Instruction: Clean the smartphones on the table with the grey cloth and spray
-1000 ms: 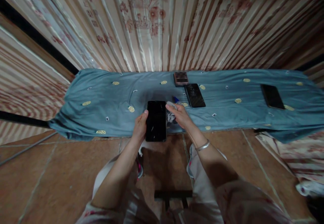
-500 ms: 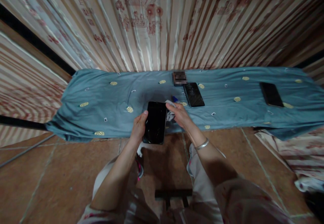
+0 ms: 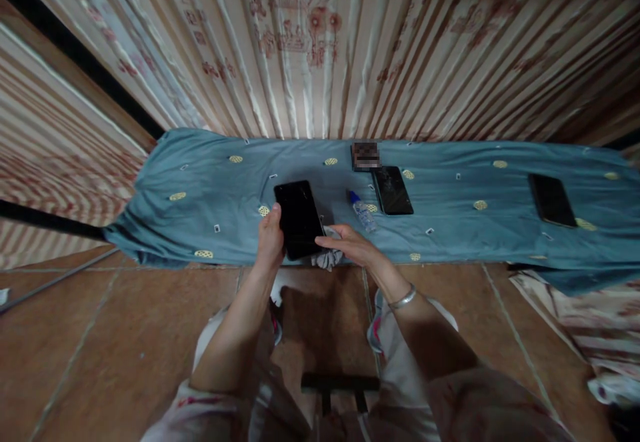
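Observation:
A black tablet (image 3: pixel 299 219) is tilted over the front of the cloth-covered bench, its dark screen facing up. My left hand (image 3: pixel 271 237) grips its left edge, thumb on top and the other fingers hidden beneath. At the tablet's lower right edge, my right hand (image 3: pixel 347 244) is closed on a crumpled grey cloth (image 3: pixel 327 259), with part of the cloth hanging below the fingers. A clear bottle with a blue cap (image 3: pixel 361 210) lies just beyond my right hand.
On the blue patterned sheet (image 3: pixel 230 195) lie a black device with a scratched screen (image 3: pixel 393 191), a small blurred-out item (image 3: pixel 365 156) and another dark device (image 3: pixel 552 200) far right. Pleated curtains (image 3: pixel 310 82) hang behind. A black stool bar (image 3: pixel 340 382) stands between my legs.
The tablet has turned, its top leaning left. My right hand, with the cloth, has moved from its upper right corner down to the lower right edge, uncovering the bottle.

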{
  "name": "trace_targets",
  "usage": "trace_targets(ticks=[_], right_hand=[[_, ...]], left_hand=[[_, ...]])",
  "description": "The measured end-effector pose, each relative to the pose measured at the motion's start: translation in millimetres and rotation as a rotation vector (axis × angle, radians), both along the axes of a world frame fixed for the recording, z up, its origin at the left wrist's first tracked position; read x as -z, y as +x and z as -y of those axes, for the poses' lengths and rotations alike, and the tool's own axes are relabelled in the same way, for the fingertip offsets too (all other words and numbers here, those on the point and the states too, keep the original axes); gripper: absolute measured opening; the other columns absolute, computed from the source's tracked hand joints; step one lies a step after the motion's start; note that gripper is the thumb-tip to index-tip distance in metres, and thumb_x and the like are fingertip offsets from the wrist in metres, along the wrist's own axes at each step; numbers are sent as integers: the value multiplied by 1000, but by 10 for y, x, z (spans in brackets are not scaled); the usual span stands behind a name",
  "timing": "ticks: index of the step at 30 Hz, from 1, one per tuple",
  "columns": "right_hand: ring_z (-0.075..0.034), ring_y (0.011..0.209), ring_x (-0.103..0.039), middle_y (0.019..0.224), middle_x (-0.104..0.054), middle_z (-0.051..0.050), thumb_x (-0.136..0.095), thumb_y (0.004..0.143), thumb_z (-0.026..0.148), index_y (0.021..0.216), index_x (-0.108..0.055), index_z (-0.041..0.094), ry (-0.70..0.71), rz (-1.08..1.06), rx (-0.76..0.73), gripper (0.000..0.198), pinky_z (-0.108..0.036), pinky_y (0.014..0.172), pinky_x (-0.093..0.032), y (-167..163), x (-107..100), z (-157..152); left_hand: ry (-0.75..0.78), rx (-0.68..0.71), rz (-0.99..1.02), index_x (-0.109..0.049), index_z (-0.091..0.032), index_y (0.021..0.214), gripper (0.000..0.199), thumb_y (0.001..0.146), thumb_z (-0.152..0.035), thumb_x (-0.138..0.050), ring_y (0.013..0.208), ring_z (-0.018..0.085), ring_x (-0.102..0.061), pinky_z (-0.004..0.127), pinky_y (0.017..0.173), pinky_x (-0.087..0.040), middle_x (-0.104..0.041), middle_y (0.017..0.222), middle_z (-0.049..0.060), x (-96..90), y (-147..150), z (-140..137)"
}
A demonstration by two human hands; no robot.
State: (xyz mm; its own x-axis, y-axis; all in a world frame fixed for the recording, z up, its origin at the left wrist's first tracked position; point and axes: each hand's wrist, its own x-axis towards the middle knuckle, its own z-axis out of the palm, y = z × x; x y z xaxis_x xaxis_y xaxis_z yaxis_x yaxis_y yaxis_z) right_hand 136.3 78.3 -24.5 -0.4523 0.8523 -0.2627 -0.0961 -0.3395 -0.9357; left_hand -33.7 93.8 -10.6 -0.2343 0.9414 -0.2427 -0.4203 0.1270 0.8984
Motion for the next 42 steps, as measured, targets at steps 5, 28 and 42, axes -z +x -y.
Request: trace_targets(ticks=[5, 28, 42], right_hand=[[-8, 57, -56, 65, -64, 4, -84, 63, 41, 77, -68, 14, -119, -133, -22, 35, -21, 57, -43, 21, -35, 43], [-6, 54, -58, 63, -63, 5, -87, 59, 38, 74, -68, 15, -175, -238, -70, 34, -18, 54, -45, 68, -133, 79], [-8, 55, -56, 65, -65, 4, -83, 63, 36, 78, -69, 16, -125, -146, -72, 29, -20, 54, -42, 62, -60, 111]], left_hand=[[-8, -51, 48, -70, -15, 83, 46, 66, -58, -74, 86, 23, -70, 31, 78, -54, -75, 84, 6, 82, -40, -58], [-124, -13, 145, -69, -13, 87, 31, 82, -43, -64, 83, 20, -71, 32, 85, -55, -75, 82, 5, 155, -57, -78], [-116, 5, 98, -69, -14, 84, 34, 74, -46, -70, 82, 21, -70, 30, 79, -55, -74, 78, 4, 102, -29, -24]])
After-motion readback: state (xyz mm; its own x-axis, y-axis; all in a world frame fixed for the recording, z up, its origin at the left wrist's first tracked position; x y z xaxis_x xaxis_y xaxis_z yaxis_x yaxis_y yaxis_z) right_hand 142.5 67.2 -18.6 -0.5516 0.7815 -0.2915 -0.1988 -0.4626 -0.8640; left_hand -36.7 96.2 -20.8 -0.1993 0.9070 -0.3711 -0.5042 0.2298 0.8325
